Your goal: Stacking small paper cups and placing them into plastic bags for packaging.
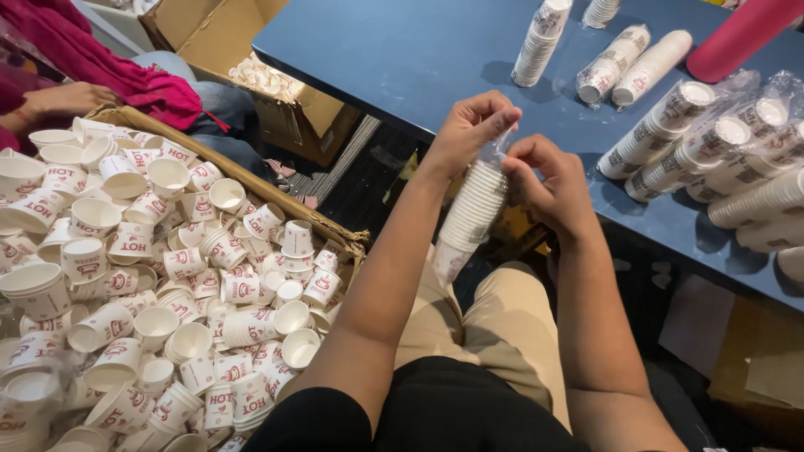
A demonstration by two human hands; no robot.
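A stack of small white paper cups [471,211] in a clear plastic sleeve hangs over my lap, tilted with its top up and to the right. My left hand [466,125] pinches the plastic at the top of the sleeve. Beside it, my right hand [548,180] grips the same plastic top, touching the stack's upper end. Both hands are closed on the wrapping.
A big cardboard box [327,228] at my left is heaped with several loose white cups with red print [151,276]. Bagged cup stacks [695,142] lie on the blue table [402,59] ahead. Another person's hand [63,99] and red cloth are at top left. An open carton [293,100] sits behind.
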